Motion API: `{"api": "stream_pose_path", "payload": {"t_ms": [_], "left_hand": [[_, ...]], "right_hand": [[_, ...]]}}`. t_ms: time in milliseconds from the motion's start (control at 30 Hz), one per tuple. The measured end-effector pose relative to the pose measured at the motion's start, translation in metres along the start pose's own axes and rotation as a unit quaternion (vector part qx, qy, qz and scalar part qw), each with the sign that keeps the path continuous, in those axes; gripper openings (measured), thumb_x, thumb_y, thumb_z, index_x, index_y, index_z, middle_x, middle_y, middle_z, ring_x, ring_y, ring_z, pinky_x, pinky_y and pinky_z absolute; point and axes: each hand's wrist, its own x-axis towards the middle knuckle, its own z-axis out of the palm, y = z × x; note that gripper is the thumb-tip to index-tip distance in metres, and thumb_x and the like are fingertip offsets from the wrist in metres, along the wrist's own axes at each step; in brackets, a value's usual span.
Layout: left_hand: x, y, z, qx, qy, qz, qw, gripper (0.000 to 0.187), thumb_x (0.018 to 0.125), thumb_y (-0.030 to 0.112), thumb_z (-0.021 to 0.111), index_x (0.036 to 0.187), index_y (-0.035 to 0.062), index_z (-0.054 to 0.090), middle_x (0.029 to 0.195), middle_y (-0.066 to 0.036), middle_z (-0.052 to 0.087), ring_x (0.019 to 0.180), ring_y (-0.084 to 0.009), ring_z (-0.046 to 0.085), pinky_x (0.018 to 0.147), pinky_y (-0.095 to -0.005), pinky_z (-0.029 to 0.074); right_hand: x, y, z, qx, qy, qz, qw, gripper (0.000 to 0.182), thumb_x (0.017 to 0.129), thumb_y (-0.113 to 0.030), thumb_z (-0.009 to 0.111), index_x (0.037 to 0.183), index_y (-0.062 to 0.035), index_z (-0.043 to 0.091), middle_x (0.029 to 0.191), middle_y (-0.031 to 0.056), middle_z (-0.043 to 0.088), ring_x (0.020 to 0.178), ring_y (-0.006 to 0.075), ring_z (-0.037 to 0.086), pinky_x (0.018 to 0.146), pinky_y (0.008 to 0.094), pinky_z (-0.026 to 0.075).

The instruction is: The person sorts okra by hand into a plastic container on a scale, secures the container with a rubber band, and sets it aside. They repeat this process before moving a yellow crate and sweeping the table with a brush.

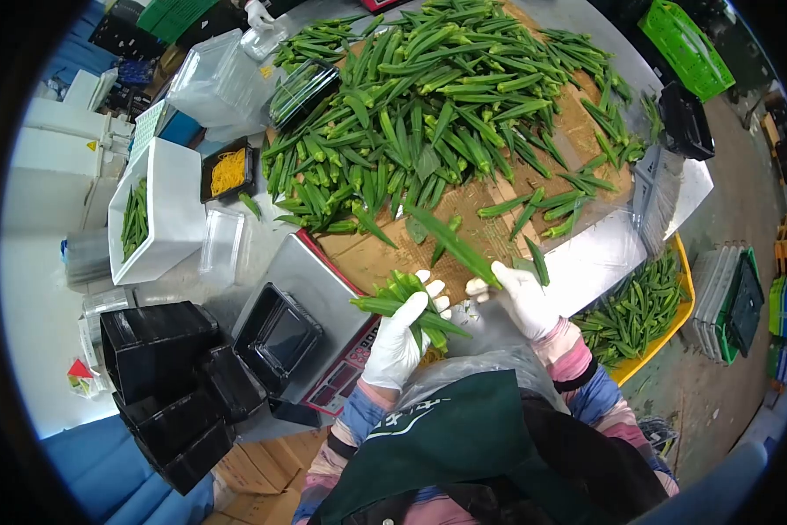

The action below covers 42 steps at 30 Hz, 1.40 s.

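In the head view, your dark green apron (468, 420) is nearest. Your gloved left hand (397, 346) is curled around a bunch of okra (383, 304), and your gloved right hand (526, 302) pinches one long okra pod (454, 245) by its end, tip slanting up toward the left. Left of your left hand, a black tray (279, 339) sits on the weighing scale (332, 258), with more black trays (161, 350) stacked beyond its left side. To your right, a yellow crate (691, 293) holds loose okra. Ahead, a large okra heap (437, 87) covers cardboard (345, 254) on the desk (692, 182); a tray of yellow bands (229, 172) lies left of it. Farthest off, another person's gloved hand (258, 15) shows beside clear plastic containers (216, 86).
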Motion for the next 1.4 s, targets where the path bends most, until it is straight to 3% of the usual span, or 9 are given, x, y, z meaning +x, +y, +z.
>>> {"api": "stream_pose_path", "payload": {"t_ms": [167, 567, 667, 733, 867, 1033, 1133, 1233, 1400], "left_hand": [[-0.001, 0.002, 0.000, 0.000, 0.006, -0.001, 1.000, 0.055, 0.098, 0.015, 0.064, 0.146, 0.0053, 0.041, 0.130, -0.014, 0.058, 0.109, -0.0260, 0.064, 0.096, -0.0453, 0.055], [0.002, -0.001, -0.002, -0.033, 0.017, -0.008, 0.999, 0.050, 0.097, 0.010, 0.065, 0.143, 0.0047, 0.045, 0.130, -0.016, 0.059, 0.107, -0.0255, 0.065, 0.092, -0.0406, 0.057], [-0.001, -0.001, 0.010, -0.077, -0.009, -0.004, 0.997, 0.050, 0.098, 0.012, 0.064, 0.144, 0.0060, 0.045, 0.131, -0.016, 0.059, 0.108, -0.0255, 0.065, 0.093, -0.0414, 0.057], [0.000, -0.003, 0.012, -0.073, -0.013, -0.001, 0.997, 0.051, 0.098, 0.014, 0.063, 0.145, 0.0069, 0.044, 0.131, -0.015, 0.059, 0.108, -0.0255, 0.065, 0.094, -0.0427, 0.056], [0.004, -0.005, -0.006, -0.006, 0.001, -0.011, 1.000, 0.055, 0.097, 0.017, 0.064, 0.147, 0.0063, 0.041, 0.128, -0.015, 0.060, 0.104, -0.0252, 0.065, 0.094, -0.0445, 0.055], [-0.003, 0.003, 0.000, -0.010, -0.025, -0.031, 0.999, 0.060, 0.095, 0.019, 0.066, 0.148, 0.0043, 0.039, 0.124, -0.014, 0.061, 0.100, -0.0245, 0.065, 0.092, -0.0428, 0.055], [-0.002, 0.004, 0.002, 0.006, -0.016, -0.032, 0.999, 0.058, 0.097, 0.022, 0.063, 0.147, 0.0051, 0.040, 0.123, -0.013, 0.061, 0.099, -0.0243, 0.063, 0.091, -0.0431, 0.051], [0.000, 0.004, 0.001, 0.004, -0.007, -0.033, 0.999, 0.058, 0.096, 0.021, 0.064, 0.147, 0.0048, 0.041, 0.124, -0.013, 0.060, 0.100, -0.0248, 0.064, 0.092, -0.0430, 0.053], [-0.001, 0.007, -0.002, 0.002, 0.008, -0.025, 1.000, 0.058, 0.095, 0.020, 0.066, 0.146, 0.0045, 0.041, 0.126, -0.015, 0.060, 0.103, -0.0255, 0.065, 0.093, -0.0425, 0.054]], "right_hand": [[0.006, 0.010, 0.001, 0.277, -0.051, 0.133, 0.950, 0.044, 0.105, -0.038, 0.051, 0.100, 0.0020, 0.066, 0.098, 0.0159, 0.071, 0.094, 0.0272, 0.069, 0.086, 0.0380, 0.054], [0.007, 0.004, -0.005, 0.379, -0.135, 0.175, 0.898, 0.043, 0.106, -0.041, 0.045, 0.084, -0.0066, 0.059, 0.088, 0.0058, 0.062, 0.092, 0.0259, 0.063, 0.089, 0.0387, 0.048], [-0.012, -0.002, 0.025, -0.141, -0.065, 0.009, 0.988, 0.040, 0.106, -0.034, 0.044, 0.093, -0.0034, 0.065, 0.086, 0.0075, 0.064, 0.089, 0.0240, 0.064, 0.087, 0.0366, 0.050], [-0.015, -0.001, 0.039, -0.555, -0.128, -0.266, 0.778, 0.032, 0.101, -0.033, 0.054, 0.095, -0.0061, 0.070, 0.078, 0.0123, 0.062, 0.080, 0.0295, 0.064, 0.074, 0.0430, 0.050], [0.000, -0.011, 0.038, -0.537, -0.146, -0.215, 0.803, 0.040, 0.096, -0.041, 0.062, 0.082, -0.0038, 0.067, 0.077, 0.0153, 0.065, 0.075, 0.0364, 0.063, 0.070, 0.0466, 0.050], [0.097, -0.047, -0.024, -0.500, 0.190, -0.287, 0.795, 0.024, 0.092, -0.029, 0.068, 0.093, -0.0049, 0.072, 0.085, 0.0153, 0.068, 0.078, 0.0356, 0.066, 0.071, 0.0444, 0.053], [0.162, -0.065, -0.065, -0.524, 0.308, -0.398, 0.687, 0.024, 0.087, -0.024, 0.071, 0.105, -0.0075, 0.072, 0.094, 0.0126, 0.070, 0.086, 0.0327, 0.067, 0.077, 0.0413, 0.054], [0.198, -0.074, -0.072, -0.552, 0.340, -0.334, 0.684, 0.028, 0.085, -0.023, 0.074, 0.108, -0.0079, 0.072, 0.101, 0.0117, 0.072, 0.093, 0.0308, 0.068, 0.082, 0.0388, 0.054], [0.209, -0.074, -0.092, -0.346, 0.232, -0.257, 0.872, 0.031, 0.087, -0.024, 0.074, 0.110, -0.0029, 0.071, 0.094, 0.0072, 0.074, 0.078, 0.0160, 0.067, 0.072, 0.0305, 0.052]]}}
